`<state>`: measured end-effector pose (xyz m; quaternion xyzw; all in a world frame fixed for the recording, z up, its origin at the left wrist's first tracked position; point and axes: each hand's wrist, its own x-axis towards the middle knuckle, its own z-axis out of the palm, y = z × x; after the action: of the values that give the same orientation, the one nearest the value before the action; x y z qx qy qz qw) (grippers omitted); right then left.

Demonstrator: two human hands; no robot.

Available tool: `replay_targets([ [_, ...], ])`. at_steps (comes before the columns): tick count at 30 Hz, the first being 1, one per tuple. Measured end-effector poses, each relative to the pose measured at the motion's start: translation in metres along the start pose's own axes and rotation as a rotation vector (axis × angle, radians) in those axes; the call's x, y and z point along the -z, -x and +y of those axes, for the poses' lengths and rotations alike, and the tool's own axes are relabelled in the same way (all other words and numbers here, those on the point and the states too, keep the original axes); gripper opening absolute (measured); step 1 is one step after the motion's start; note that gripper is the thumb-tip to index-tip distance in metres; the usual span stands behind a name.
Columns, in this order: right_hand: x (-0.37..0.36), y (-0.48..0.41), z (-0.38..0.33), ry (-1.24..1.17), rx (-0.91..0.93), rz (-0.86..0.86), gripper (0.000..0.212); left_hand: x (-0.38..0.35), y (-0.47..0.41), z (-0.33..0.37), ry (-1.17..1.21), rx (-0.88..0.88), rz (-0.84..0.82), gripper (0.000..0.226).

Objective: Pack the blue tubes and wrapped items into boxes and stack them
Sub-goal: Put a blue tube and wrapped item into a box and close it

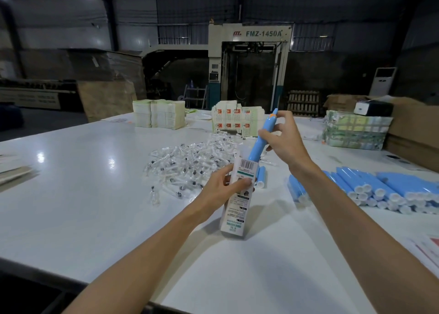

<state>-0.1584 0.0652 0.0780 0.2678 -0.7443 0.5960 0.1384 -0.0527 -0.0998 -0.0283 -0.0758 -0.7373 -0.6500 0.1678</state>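
One blue tube [260,138] sits half inside a box [238,196] — right hand [282,139] pinching it, left hand [222,190] gripping the box; many loose tubes [380,190] and wrapped items [190,161] remain unpacked on the table [83,183] — early, seemingly.

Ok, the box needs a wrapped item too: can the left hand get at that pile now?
Probably not: the left hand grips the box, though the wrapped items lie just beyond it, nothing between.

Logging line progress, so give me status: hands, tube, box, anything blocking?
Left hand grips the box, open end up. Right hand holds the blue tube, lower end in the box mouth. Nothing seen blocking.
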Motion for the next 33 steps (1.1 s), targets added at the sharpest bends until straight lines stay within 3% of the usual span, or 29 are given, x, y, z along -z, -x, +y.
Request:
replay_targets([
  [9,-0.012,0.015,0.014,0.185,-0.045,-0.302,0.035,0.000,0.000,0.000,-0.011,0.025,0.020,0.032],
  [16,-0.029,0.032,0.041,0.084,0.016,-0.190,0.015,0.014,-0.005,-0.006,-0.050,0.093,0.088,0.040],
  [19,-0.037,0.033,0.056,0.119,-0.009,-0.157,0.016,0.033,-0.008,-0.004,-0.107,0.134,0.132,0.051],
  [27,-0.095,0.040,0.100,0.277,0.006,-0.333,0.019,0.098,0.011,-0.005,-0.125,0.156,0.278,0.044],
  [33,-0.135,0.042,0.099,0.427,0.103,-0.467,0.028,0.104,0.013,-0.007,-0.099,0.151,0.261,0.033],
])
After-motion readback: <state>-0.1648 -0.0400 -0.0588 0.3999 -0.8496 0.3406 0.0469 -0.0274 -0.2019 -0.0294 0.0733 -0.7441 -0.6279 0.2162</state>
